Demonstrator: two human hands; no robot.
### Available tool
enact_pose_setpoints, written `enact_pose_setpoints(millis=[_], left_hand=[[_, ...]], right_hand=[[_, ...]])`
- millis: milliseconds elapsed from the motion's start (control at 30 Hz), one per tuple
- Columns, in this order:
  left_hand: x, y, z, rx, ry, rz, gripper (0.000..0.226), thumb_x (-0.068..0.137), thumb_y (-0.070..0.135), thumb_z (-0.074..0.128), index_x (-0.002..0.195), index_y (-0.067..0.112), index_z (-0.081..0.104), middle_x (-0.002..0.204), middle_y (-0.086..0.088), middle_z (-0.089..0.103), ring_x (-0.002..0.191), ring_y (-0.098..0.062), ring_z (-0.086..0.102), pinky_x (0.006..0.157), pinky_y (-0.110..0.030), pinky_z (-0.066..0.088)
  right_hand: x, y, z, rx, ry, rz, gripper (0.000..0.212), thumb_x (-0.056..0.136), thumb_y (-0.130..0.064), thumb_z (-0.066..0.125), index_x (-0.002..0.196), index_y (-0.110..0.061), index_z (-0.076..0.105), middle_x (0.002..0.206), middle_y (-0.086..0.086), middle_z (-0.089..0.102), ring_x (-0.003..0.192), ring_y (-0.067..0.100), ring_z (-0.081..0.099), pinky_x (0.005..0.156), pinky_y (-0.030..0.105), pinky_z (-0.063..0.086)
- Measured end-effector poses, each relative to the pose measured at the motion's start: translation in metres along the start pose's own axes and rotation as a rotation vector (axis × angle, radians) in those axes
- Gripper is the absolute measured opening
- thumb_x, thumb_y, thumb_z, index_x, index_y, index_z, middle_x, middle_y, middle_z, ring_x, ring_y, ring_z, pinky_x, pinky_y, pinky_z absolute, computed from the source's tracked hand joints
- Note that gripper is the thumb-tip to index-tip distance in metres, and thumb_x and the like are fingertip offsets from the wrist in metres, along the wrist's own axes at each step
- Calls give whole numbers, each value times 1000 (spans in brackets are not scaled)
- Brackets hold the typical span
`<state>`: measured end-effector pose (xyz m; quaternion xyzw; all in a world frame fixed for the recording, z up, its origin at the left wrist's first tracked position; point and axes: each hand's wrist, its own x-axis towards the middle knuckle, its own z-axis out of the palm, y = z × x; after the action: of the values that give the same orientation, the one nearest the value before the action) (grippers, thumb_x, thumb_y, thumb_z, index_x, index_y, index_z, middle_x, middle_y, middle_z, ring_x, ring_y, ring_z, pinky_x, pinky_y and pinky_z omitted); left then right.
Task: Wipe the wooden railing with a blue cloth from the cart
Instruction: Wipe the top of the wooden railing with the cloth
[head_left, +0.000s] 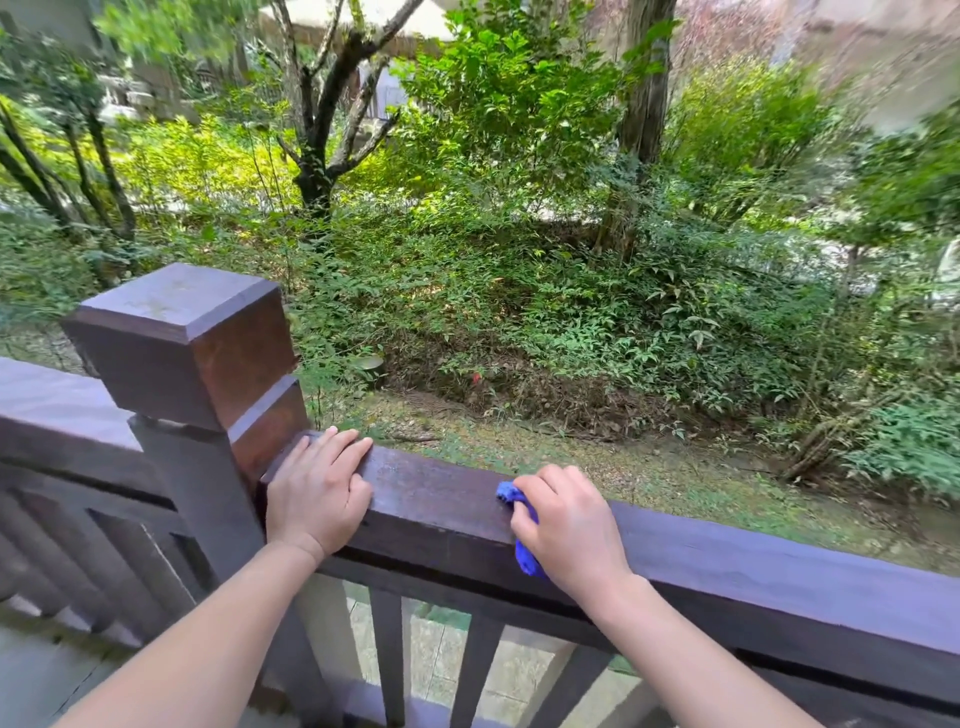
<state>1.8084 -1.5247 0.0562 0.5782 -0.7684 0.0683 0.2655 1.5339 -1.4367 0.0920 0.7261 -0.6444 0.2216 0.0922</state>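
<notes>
Blue cloth (524, 545) bunched, seemingly under right-hand fingers (545, 480), on railing (447, 493)

Dark brown wooden railing (447, 488) with a purplish sheen — bright blue cloth (525, 556) — green foliage (519, 260).

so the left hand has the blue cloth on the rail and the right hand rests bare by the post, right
Not quite: the hands are swapped. In the head view the right hand presses the blue cloth on the wooden railing, and the left hand rests bare by the post.
</notes>
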Motion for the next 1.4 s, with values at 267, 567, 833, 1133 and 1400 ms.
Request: enact_pose_setpoints(millis=[267, 567, 833, 1133, 1400], left_hand=[[-1, 4, -2, 86, -94, -34, 63, 83, 32, 21, 131, 19, 61, 139, -1, 58, 136, -21, 45, 117, -39, 26], [-2, 9, 2, 99, -244, -119, 52, 96, 26, 32, 148, 25, 39, 159, 5, 32, 149, -15, 22, 123, -36, 14], [3, 14, -3, 21, -246, -171, 52, 97, 18, 35, 148, 24, 39, 160, 5, 31, 149, -14, 20, 122, -34, 11], [-2, 19, -5, 16, -183, -175, 49, 98, 21, 37, 147, 23, 41, 159, 3, 33, 149, -15, 22, 122, -35, 12], [-4, 19, -2, 1, -153, -176, 49, 98, 25, 33, 147, 25, 41, 159, 5, 33, 149, -12, 21, 123, -33, 9]], right_hand=[[-31, 18, -10, -43, 93, 61, 9, 75, -18, 60, 82, -16, 66, 71, 3, 57, 67, 28, 50, 63, 38, 48], [-2, -63, 14, -14, -113, -363, 21, 83, -31, 55, 93, -14, 61, 99, 5, 64, 98, 30, 56, 82, 42, 48], [22, -62, 18, -586, -199, -1314, 29, 81, -10, 45, 87, -19, 72, 96, 6, 68, 106, 33, 55, 98, 46, 38], [-20, -7, 28, -783, -537, -1419, 5, 72, -22, 65, 70, -21, 70, 69, -3, 64, 67, 21, 55, 62, 24, 39], [-42, 25, 11, -604, -456, -1277, 17, 67, -13, 62, 57, -21, 51, 54, -2, 48, 51, 21, 41, 56, 28, 39]])
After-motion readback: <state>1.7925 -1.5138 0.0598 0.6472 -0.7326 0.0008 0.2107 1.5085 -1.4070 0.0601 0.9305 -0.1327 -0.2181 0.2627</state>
